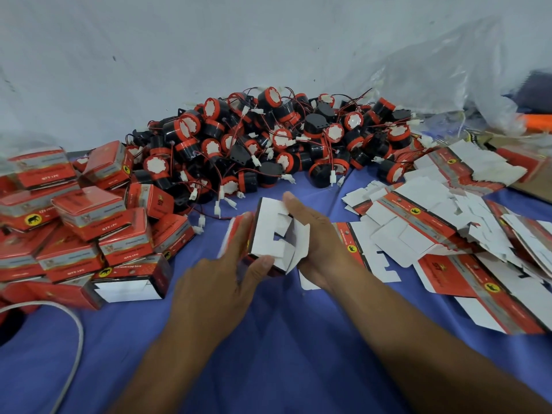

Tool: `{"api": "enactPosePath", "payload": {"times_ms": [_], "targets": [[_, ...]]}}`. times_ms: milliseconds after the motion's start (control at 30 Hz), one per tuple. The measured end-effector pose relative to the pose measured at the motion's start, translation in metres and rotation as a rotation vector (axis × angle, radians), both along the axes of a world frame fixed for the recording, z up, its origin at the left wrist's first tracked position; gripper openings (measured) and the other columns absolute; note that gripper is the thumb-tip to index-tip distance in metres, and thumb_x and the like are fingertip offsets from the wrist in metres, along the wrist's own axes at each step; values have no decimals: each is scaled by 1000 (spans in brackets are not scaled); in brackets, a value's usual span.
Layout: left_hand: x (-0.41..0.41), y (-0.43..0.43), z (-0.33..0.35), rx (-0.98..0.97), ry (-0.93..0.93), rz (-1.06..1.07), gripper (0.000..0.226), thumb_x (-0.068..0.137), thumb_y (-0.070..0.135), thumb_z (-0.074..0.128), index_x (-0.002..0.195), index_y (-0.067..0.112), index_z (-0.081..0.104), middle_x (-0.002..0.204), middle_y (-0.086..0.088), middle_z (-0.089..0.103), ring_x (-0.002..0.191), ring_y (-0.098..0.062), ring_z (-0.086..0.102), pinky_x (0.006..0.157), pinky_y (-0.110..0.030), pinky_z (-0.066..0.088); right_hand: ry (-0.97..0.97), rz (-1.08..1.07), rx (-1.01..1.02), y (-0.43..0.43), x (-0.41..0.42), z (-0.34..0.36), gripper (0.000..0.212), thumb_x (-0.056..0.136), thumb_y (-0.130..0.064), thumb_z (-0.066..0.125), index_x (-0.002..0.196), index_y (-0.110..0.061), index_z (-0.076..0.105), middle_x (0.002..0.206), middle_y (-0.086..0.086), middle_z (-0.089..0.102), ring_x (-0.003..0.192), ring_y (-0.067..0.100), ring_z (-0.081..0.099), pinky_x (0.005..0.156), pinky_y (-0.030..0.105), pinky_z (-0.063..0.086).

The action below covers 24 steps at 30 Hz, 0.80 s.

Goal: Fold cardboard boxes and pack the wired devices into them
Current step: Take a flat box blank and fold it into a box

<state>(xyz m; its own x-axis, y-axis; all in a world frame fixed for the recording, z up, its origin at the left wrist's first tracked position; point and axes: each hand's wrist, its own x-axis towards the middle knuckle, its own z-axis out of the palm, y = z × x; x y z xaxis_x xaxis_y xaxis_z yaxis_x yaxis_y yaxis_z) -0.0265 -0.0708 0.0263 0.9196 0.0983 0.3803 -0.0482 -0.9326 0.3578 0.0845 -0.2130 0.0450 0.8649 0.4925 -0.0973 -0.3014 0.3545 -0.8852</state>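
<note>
Both hands hold a half-folded red and white cardboard box (268, 231) above the blue cloth. My left hand (221, 270) grips its left side, thumb on the white bottom flap and fingers along the red wall. My right hand (316, 234) cups its right side, fingers curled round the white flaps. A big heap of black and red wired devices (268, 138) with white connectors lies behind the box. Flat unfolded boxes (448, 228) are strewn to the right.
Several packed red boxes (74, 222) are piled at the left, one open-ended box (128, 282) in front of them. A white cable (74, 348) curves at the lower left. Clear plastic sheeting (448, 85) lies at the back right. Blue cloth (268, 339) covers the near surface.
</note>
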Motion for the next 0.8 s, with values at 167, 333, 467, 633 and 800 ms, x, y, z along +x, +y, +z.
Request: {"api": "enactPosePath", "payload": {"times_ms": [167,333,467,633,800], "targets": [[3,-3,-5,121,-110,119,80,81,86,4,148,51,-20,79,4,54,60,-10,50,46,-22,33,-66,106,-74,4,-6,-4,62,77,-64,60,121,-21,71,115,7,73,101,27,70,95,50,53],[9,-6,-7,-130,-269,6,100,83,73,46,157,27,-2,159,-5,14,147,-22,14,112,-38,21,-128,137,-143,3,-10,0,35,82,-58,66,96,-28,76,87,4,70,81,24,65,73,40,51],[8,-10,-4,-130,-322,-267,83,84,41,62,152,10,26,162,-9,19,151,-26,17,121,-35,22,-221,165,-149,4,-13,-2,48,78,-68,60,97,-28,77,99,8,70,95,27,63,87,49,49],[9,-7,-1,-78,-342,-401,80,80,49,70,144,14,35,153,-1,33,145,-21,31,117,-33,29,-188,81,-109,5,-11,-1,59,71,-76,61,92,-22,74,99,11,64,100,31,56,90,50,41],[11,-4,-4,-67,-350,-283,72,87,47,63,146,12,41,146,-8,41,137,-21,39,112,-37,36,-277,30,-175,8,-13,-2,61,77,-79,52,95,-25,74,107,13,72,107,34,66,96,52,51]]}}
